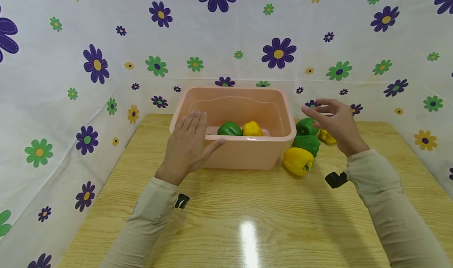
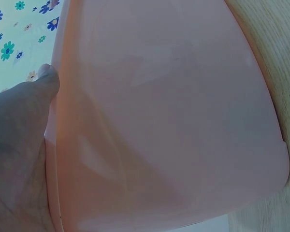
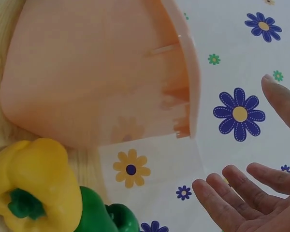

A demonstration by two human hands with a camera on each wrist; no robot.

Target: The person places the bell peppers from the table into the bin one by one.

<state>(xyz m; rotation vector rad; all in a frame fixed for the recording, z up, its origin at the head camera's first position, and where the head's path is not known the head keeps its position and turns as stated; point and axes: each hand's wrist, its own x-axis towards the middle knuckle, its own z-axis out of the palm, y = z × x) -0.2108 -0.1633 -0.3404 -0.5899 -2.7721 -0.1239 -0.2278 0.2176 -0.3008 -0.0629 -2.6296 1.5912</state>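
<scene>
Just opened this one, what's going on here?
A person has their left hand at the front-left edge of a peach-pink bin, while the right hand, holding nothing, is raised to the bin's right. A green bell pepper and a yellow bell pepper show inside; two more green peppers and two more yellow peppers lie on the wooden table, to the bin's right.

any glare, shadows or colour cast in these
Head: a bright glare streak on the table, and a soft shadow beside the right sleeve; left wrist: a greenish-blue cast over the flowered cloth, a darker shadow patch across the bin; right wrist: dim, greyish light on the right hand.
</scene>
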